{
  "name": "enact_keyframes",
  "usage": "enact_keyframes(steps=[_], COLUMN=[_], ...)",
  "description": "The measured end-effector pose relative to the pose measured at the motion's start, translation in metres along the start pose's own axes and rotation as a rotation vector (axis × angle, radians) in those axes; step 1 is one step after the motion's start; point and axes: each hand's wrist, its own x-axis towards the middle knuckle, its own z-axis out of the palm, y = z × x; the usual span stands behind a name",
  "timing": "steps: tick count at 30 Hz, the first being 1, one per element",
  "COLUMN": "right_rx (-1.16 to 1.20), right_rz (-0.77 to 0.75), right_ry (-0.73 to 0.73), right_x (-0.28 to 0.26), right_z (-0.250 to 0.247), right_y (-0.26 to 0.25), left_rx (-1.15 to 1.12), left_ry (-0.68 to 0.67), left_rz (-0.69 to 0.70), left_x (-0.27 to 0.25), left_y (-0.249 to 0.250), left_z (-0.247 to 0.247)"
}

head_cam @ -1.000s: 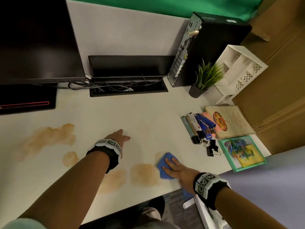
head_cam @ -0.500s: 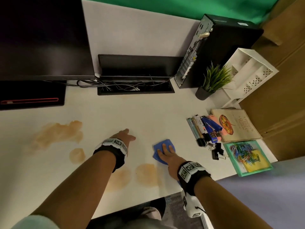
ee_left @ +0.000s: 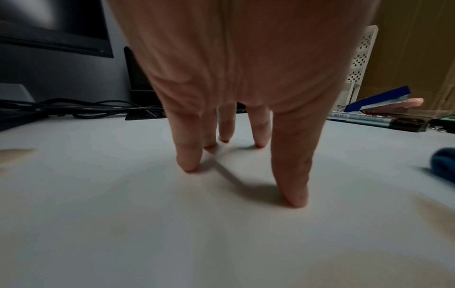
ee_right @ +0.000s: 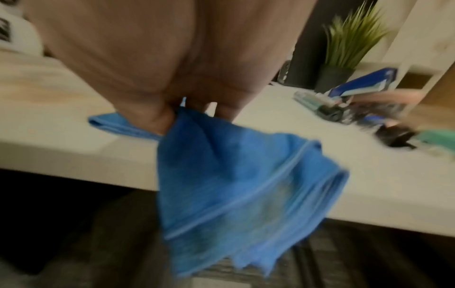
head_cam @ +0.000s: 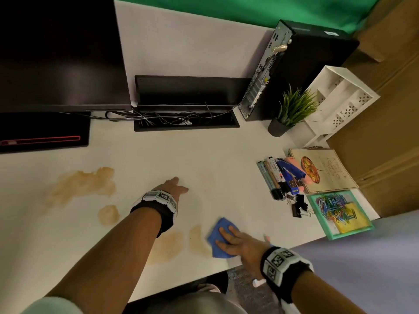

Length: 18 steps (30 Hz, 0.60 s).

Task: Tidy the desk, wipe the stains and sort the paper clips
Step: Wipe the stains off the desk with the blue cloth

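Five left fingers (ee_left: 290, 171), straight and spread, tips planted on the bare desk (head_cam: 158, 159); left hand (head_cam: 172, 188) holds nothing. Right hand (head_cam: 235, 241) flat on the blue cloth (head_cam: 215, 239) near the desk's front edge, fingers extended, pressing it down; part of the cloth hangs over the edge in the right wrist view. Brown stains (head_cam: 81, 184) lie left of the cloth, one touching it. Coloured paper clips (head_cam: 335, 207) are heaped on a green-framed tray (head_cam: 353, 230) at far right, binder clips (head_cam: 299, 205) and markers (head_cam: 272, 177) just beside
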Motion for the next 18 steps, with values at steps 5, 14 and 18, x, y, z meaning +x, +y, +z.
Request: enact_keyframes(steps=[5, 14, 18], right_rx=[0.065, 0.009, -0.069], right_rz=[0.121, 0.094, -0.088], right_ry=[0.045, 0.004, 0.045], right_x=[0.017, 0.009, 0.030], right_z=[-0.010, -0.009, 0.006], right_y=[-0.013, 0.009, -0.028], left_rx=[0.017, -0.109, -0.311], left_ry=[0.042, 0.054, 0.249], left_rz=[0.006, 0.050, 0.065], left_x=[0.000, -0.035, -0.086], left_y=[0.001, 0.003, -0.021], left_z=[0.001, -0.005, 0.002])
